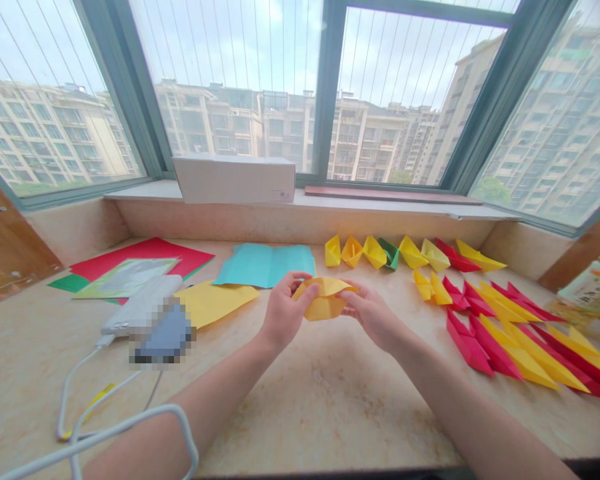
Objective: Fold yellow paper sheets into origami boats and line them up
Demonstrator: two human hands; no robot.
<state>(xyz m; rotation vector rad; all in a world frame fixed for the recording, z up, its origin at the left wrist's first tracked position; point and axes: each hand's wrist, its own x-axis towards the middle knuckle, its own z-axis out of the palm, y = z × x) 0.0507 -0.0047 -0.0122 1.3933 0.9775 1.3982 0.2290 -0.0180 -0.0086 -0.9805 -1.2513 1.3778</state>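
A partly folded piece of yellow paper (326, 308) is held up between my two hands, over the middle of the counter. My left hand (287, 307) grips its left side, thumb across the near face. On the other side my right hand (373, 310) pinches the right corner, its fingertips partly behind the paper. The top edge of the piece bulges apart like a pocket. Just behind my left hand lies a creased light blue sheet (265, 263), and to the left of it a flat yellow sheet (217, 303).
Folded paper boats in yellow, green and red stand in rows at the right, including a yellow boat (333, 251) and a red boat (469, 343). At left are red sheets (140, 257), a white power bank (143, 307) and a looped white cable (130, 419). A white box (235, 181) sits on the sill.
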